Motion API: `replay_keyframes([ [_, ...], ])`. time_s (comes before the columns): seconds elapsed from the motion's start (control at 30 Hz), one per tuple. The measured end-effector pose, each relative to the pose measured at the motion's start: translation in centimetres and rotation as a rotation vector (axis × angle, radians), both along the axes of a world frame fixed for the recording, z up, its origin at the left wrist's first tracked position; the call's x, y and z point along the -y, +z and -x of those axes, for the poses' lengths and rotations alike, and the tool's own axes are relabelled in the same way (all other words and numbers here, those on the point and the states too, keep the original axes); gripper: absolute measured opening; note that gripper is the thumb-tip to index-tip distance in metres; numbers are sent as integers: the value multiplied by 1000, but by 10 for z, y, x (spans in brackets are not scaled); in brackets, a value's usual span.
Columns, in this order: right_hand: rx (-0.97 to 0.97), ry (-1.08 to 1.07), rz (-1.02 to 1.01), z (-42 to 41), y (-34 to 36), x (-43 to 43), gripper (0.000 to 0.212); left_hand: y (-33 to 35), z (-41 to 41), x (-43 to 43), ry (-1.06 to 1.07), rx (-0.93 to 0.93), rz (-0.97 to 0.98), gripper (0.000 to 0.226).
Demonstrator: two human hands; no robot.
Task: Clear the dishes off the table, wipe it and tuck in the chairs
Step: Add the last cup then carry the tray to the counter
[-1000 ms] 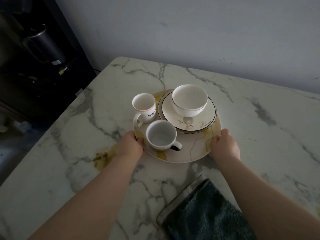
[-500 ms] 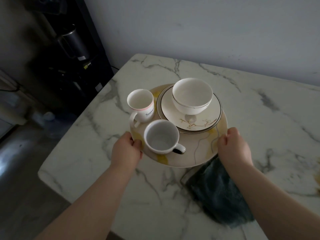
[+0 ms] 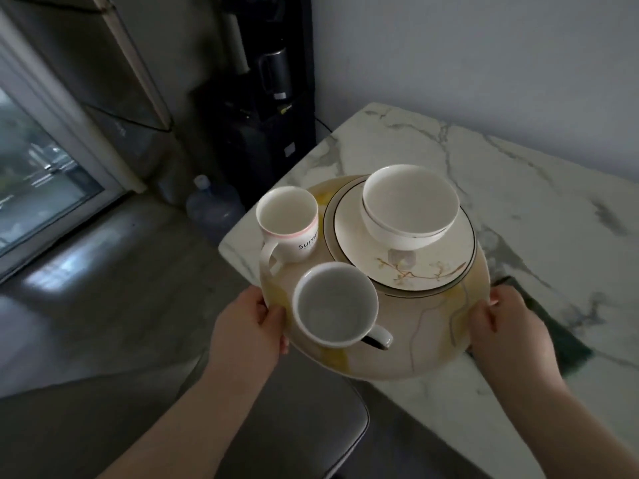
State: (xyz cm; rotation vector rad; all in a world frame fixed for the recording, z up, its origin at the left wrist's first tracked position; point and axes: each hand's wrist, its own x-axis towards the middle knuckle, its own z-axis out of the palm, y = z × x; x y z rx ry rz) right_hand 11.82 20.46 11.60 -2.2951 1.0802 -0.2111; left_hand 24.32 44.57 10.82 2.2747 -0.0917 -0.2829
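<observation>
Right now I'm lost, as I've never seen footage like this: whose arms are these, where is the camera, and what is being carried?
No machine here: a person wears one camera on the head, looking down at their own arms. The left hand and right hand grip opposite rims of a large plate. On it stand a lettered mug, a white cup, and a bowl on a small plate. Behind lies a marble table with a dark cloth.

The white ceramic mug with a pink band under its rim point(image 3: 288, 224), left of centre on the large round beige plate point(image 3: 397, 350), bears dark lettering on its side: "Sum", then a letter cut off by the curve. A smaller line beneath is illegible, as are the pale stickers on the black dispenser point(image 3: 262, 140), upper centre.
</observation>
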Motion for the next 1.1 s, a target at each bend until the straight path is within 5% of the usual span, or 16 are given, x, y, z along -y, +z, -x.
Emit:
replay_keyframes([
  [0.57, -30, 630, 52, 13, 71, -213, 15, 68, 186, -254, 672, 18, 188, 12],
  [1.1, 66, 1055, -22, 106, 117, -530, 11, 124, 384, -530, 981, 135, 29, 19],
])
